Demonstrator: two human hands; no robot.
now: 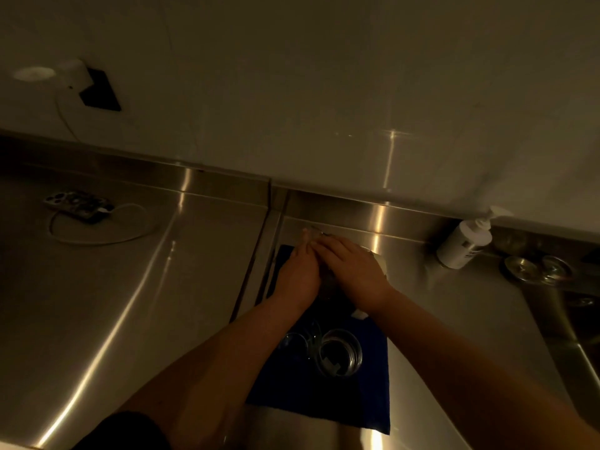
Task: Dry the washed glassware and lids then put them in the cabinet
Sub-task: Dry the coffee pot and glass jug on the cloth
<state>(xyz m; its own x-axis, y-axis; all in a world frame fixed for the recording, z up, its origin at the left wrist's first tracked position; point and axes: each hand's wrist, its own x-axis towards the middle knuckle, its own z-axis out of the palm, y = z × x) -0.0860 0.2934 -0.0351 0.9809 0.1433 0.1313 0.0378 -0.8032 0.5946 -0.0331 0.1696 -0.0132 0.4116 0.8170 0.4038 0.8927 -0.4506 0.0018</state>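
Head view: left hand (300, 274) and right hand (350, 271) together grip glass jar (328, 280) over blue towel (321, 394) on steel desk (130, 303); lids (337, 352) nearer.

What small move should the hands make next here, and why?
Probably lift the item clear of the blue towel to finish wiping it. Both the left hand and right hand are wrapped around something at the towel's far end, mostly hidden; a glass jar waits on the towel nearer the person.
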